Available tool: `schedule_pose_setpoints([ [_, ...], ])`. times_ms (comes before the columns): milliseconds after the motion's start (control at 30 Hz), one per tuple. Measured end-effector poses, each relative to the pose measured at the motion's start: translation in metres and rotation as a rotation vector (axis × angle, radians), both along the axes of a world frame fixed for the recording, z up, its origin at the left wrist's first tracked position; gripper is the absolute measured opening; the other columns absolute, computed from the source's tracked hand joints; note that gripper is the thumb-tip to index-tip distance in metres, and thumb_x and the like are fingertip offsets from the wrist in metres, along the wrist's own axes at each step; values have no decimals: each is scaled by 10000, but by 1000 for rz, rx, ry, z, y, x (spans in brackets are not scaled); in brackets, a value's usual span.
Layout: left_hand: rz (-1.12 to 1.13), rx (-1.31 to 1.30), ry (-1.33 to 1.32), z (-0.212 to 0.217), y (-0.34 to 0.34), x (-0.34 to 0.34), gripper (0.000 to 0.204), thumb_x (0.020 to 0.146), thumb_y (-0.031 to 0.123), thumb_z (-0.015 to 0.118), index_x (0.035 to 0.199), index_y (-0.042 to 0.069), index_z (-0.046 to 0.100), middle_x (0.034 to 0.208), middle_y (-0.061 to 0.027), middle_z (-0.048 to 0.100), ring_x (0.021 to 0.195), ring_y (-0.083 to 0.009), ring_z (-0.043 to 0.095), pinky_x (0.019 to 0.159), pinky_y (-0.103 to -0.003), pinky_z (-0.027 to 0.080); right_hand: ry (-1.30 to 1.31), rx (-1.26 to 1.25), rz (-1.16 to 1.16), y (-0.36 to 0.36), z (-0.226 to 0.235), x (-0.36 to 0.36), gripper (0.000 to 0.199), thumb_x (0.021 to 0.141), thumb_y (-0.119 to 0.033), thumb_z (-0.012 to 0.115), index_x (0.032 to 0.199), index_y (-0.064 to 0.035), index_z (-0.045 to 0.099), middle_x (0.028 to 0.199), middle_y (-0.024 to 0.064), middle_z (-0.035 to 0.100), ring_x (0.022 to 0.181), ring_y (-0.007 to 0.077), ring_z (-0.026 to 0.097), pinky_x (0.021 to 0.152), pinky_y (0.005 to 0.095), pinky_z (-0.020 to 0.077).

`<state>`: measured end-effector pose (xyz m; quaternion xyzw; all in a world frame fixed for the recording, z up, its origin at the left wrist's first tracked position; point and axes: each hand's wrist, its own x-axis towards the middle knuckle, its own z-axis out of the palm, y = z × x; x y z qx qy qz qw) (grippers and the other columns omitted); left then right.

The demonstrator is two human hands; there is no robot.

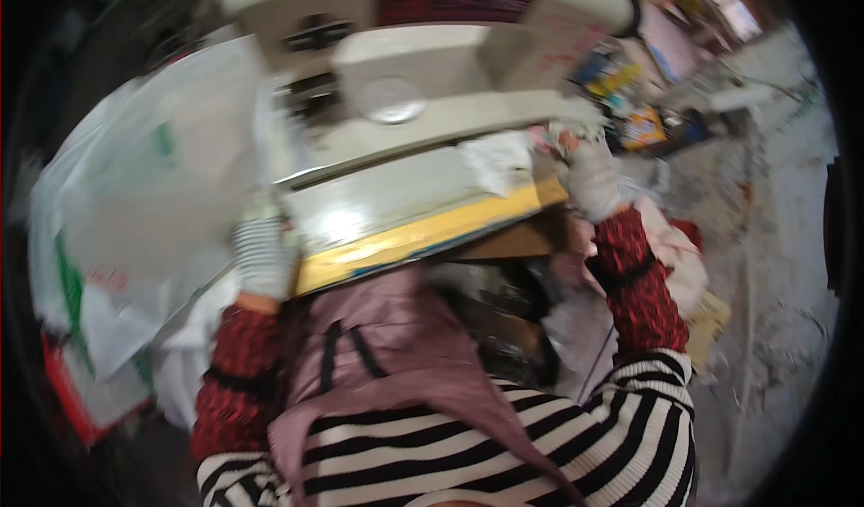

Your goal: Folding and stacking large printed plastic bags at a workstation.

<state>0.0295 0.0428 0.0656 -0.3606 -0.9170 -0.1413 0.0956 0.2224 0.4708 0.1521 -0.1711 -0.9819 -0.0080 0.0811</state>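
Note:
In front of me stands a large cream machine [396,62] with a rounded top bar and a dark red panel. Its flat front plate [369,197] ends in a yellow strip. A small crumpled white piece [499,161], cloth or paper, lies on the plate's right part. My left hand [263,255], in a pale striped glove, is at the plate's left end, beside a big white plastic bag [171,165]; its fingers are blurred. My right hand [589,170], in a pale glove, is at the right end with fingers curled in; what they hold is unclear.
Below the plate are a brown cardboard piece [513,240] and black plastic [495,300]. Small colourful packages [641,127] are heaped at the back right. A red-and-white box [90,394] lies at the left, and grey floor [774,237] runs along the right.

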Motion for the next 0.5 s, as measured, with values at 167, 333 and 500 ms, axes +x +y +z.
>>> schedule_pose_setpoints([
  [167, -21, 114, 122, 25, -22, 36, 434, 670, 124, 593, 1069, -26, 514, 1070, -234, 534, 995, -401, 522, 829, -484, 442, 414, -364, 509, -200, 8, -69, 279, 750, -65, 674, 1026, -67, 635, 857, 145, 594, 824, 323, 555, 764, 393, 434],
  [333, -21, 137, -170, 39, -105, 84, 204, 764, 156, 613, 900, 8, 575, 847, -163, 584, 805, -346, 568, 693, -439, 455, 524, -729, 544, -324, 18, -110, 410, 717, -219, 747, 1067, -45, 624, 822, 156, 607, 817, 312, 571, 746, 384, 468],
  [500, 495, 1028, -1057, 27, -222, 91, 275, 875, 332, 629, 853, 60, 596, 762, -37, 615, 669, -151, 608, 569, -263, 493, 638, -947, 353, -366, 9, -148, 465, 715, -219, 758, 1082, -4, 569, 982, 175, 622, 905, 331, 584, 796, 372, 467],
])
